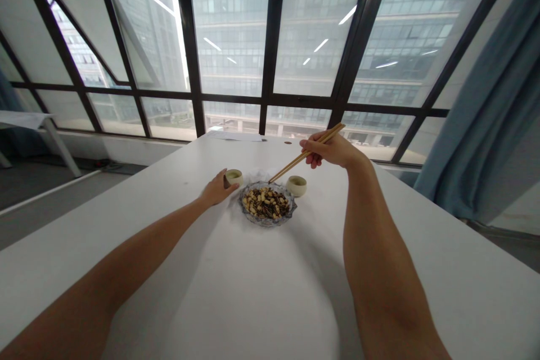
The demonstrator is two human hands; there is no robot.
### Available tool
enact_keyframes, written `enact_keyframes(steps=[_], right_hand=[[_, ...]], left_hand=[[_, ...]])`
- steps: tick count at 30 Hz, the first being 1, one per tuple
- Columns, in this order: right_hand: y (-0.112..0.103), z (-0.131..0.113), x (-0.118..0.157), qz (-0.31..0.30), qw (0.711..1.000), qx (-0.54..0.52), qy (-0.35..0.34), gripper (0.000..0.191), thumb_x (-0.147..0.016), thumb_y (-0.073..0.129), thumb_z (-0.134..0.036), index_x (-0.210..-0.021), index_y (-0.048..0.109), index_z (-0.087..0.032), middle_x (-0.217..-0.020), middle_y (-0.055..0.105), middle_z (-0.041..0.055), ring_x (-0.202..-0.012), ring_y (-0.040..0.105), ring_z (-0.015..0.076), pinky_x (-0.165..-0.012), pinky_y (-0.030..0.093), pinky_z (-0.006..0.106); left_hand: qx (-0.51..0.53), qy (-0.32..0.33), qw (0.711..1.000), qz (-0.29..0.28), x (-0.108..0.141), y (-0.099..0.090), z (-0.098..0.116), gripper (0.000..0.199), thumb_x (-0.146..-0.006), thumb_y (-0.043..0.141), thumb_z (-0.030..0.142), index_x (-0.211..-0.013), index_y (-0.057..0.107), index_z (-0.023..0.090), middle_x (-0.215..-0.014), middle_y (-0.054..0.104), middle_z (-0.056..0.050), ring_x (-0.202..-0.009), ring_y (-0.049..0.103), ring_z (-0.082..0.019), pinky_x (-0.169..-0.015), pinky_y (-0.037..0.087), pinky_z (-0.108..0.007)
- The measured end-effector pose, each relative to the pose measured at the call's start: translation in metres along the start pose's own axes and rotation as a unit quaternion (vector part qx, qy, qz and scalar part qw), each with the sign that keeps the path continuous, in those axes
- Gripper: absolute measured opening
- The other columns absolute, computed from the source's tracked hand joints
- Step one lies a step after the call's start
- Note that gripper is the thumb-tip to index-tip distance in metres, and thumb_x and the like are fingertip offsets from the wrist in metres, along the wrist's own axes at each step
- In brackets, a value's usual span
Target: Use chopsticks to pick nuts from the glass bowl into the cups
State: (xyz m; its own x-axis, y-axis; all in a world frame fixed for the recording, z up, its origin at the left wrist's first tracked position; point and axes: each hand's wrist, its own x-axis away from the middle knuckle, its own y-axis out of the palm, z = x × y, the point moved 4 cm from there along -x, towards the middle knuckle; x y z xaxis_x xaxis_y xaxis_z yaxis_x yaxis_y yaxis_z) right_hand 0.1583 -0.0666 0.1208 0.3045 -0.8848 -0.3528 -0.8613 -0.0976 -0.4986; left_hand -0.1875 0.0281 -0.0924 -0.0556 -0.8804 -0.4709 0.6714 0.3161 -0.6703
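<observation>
Left hand [216,189]: curled round left cup [234,178], thumb at near side, fingers at outer side; probably steadying it, base on bench [236,281].
Right hand [331,149]: closed on chopsticks [291,165] well back from the tips, likely for reach and to stay out of the dish [291,214].
Chopsticks: slanting down and left, tips close together at far rim of dish; can't tell whether touching anything or pinching a piece.
Dish: clear, wavy-edged, centred between both arms; easy to get at from above.
Mix [265,202]: heaped in dish, pale pieces among dark slivers; sides probably keep it gathered.
Right cup [297,186]: upright by far right of dish, no hand on it; contents too small to tell.
Cups: flanking dish, close in, so only short travel either way.
</observation>
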Motion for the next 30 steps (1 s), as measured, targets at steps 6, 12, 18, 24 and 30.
enact_keyframes(steps=[6, 12, 18, 24, 30], right_hand=[[0.003, 0.001, 0.000, -0.006, 1.000, 0.013, 0.014, 0.039, -0.081, 0.081, -0.048, -0.069, 0.066, -0.014, -0.055, 0.069, 0.0073, -0.043, 0.064, 0.0142, -0.038, 0.048, 0.021], [0.004, -0.015, 0.006, 0.010, 1.000, -0.004, -0.025, 0.043, -0.083, 0.079, -0.052, -0.068, 0.065, -0.014, -0.056, 0.069, 0.0071, -0.042, 0.062, 0.0123, -0.040, 0.049, 0.021], [0.004, -0.020, 0.008, 0.012, 0.997, -0.044, -0.066, 0.053, -0.073, 0.081, -0.065, -0.065, 0.064, -0.015, -0.054, 0.067, 0.0061, -0.041, 0.060, 0.0122, -0.039, 0.050, 0.022], [0.002, -0.016, 0.007, 0.010, 0.997, -0.038, -0.064, 0.052, -0.075, 0.080, -0.064, -0.066, 0.065, -0.014, -0.056, 0.068, 0.0070, -0.043, 0.061, 0.0124, -0.041, 0.051, 0.022], [0.001, -0.010, 0.004, 0.021, 0.999, -0.001, -0.025, 0.043, -0.082, 0.079, -0.052, -0.067, 0.065, -0.014, -0.055, 0.069, 0.0071, -0.042, 0.062, 0.0124, -0.038, 0.048, 0.020]], left_hand=[[0.014, 0.020, 1.000, 0.015, 0.003, -0.009, 0.013, 0.075, -0.070, 0.078, 0.056, -0.131, 0.056, 0.017, -0.125, 0.066, -0.015, -0.113, 0.065, -0.030, -0.097, 0.052, -0.042], [0.041, 0.096, 0.994, 0.017, 0.006, -0.014, 0.026, 0.073, -0.066, 0.082, 0.039, -0.131, 0.053, 0.020, -0.132, 0.061, -0.012, -0.120, 0.061, -0.029, -0.101, 0.052, -0.043], [0.052, 0.144, 0.988, 0.023, 0.008, -0.015, 0.030, 0.065, -0.070, 0.078, 0.029, -0.130, 0.054, 0.019, -0.134, 0.059, -0.012, -0.126, 0.058, -0.029, -0.105, 0.050, -0.044], [0.061, 0.138, 0.988, 0.026, 0.008, -0.014, 0.028, 0.068, -0.068, 0.080, 0.031, -0.131, 0.054, 0.019, -0.136, 0.059, -0.013, -0.126, 0.058, -0.029, -0.102, 0.053, -0.044], [0.102, 0.055, 0.993, 0.034, 0.005, -0.017, 0.021, 0.077, -0.062, 0.086, 0.044, -0.128, 0.056, 0.018, -0.121, 0.069, -0.011, -0.104, 0.068, -0.025, -0.091, 0.057, -0.040]])
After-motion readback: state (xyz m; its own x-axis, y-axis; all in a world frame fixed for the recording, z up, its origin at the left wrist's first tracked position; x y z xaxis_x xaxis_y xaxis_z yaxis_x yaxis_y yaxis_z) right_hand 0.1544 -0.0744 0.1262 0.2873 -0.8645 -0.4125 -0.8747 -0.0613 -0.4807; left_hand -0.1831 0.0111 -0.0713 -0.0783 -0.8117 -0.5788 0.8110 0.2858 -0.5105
